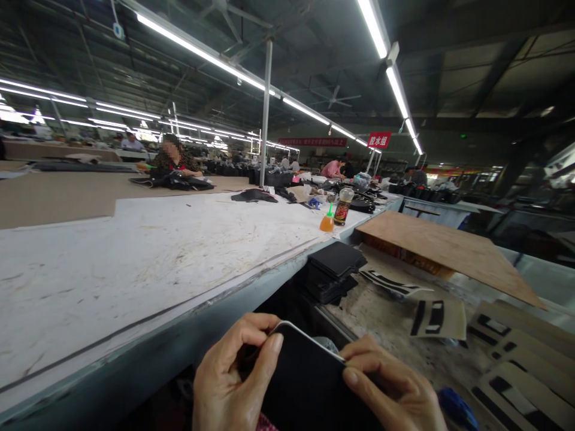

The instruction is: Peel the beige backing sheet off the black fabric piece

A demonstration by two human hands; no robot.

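both hands pinch the black piece [309,389] low at the bench edge, left hand [229,383] and right hand [390,395] thumbs on its white-trimmed rim; best keep grips even, edge taut.

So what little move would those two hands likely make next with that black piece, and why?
Probably fold the top edge further: the left hand and right hand both pinch the black piece along its pale-edged top, thumbs pressing there, and a stack of black pieces sits just beyond.
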